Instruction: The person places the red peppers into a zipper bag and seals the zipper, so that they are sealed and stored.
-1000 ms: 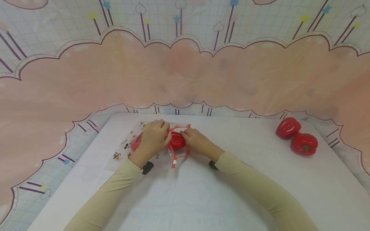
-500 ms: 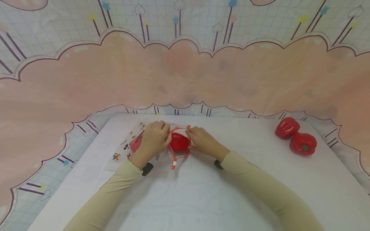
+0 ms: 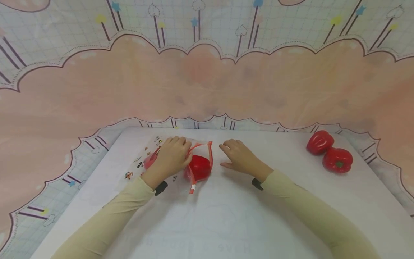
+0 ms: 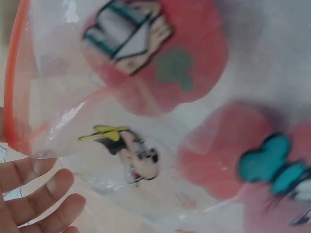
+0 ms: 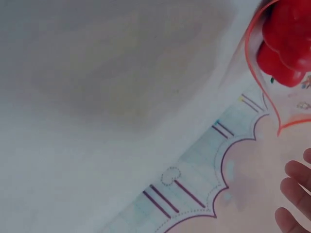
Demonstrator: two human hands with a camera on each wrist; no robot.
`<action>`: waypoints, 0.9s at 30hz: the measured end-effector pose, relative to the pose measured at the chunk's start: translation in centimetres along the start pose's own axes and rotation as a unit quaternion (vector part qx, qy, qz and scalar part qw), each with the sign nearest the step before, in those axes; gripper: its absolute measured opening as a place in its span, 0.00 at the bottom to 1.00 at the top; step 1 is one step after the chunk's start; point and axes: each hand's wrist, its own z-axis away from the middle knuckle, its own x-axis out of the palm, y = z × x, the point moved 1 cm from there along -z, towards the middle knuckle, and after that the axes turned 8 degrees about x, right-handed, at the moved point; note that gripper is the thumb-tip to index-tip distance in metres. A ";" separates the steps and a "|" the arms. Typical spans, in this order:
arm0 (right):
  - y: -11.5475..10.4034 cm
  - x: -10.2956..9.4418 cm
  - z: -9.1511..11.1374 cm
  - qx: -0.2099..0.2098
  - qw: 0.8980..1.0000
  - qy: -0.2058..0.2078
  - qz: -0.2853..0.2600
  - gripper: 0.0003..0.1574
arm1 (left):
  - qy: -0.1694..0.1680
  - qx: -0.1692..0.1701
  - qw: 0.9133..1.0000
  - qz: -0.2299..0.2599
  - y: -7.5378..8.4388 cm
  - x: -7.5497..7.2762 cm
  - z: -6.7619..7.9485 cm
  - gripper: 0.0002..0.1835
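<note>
A clear plastic zip bag (image 3: 137, 169) with cartoon prints and a red-orange rim lies on the table. My left hand (image 3: 173, 155) holds its upper edge near the mouth, fingers partly hidden by the bag. One red bell pepper (image 3: 199, 167) sits just inside the held-apart mouth. Deeper in, the left wrist view shows a pepper with a green stem (image 4: 204, 53) and another red pepper (image 4: 218, 155) through the film. My right hand (image 3: 240, 156) is to the right of the bag, apart from it, fingers loosely bent and holding nothing.
Two red bell peppers, one lying farther back (image 3: 320, 142) and one showing its green stem (image 3: 338, 160), touch each other at the table's right side. A patterned cloth (image 3: 207, 86) hangs behind the white table (image 3: 200, 223).
The right hand has let go of the pepper at the bag's mouth and drawn away to the right. That pepper has settled a little nearer to me. The left hand stays on the bag.
</note>
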 end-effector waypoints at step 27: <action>7.1 -5.8 5.9 0.101 0.993 0.058 0.001 0.42 | -0.039 0.040 0.998 -0.017 0.4 1.1 -0.8 0.13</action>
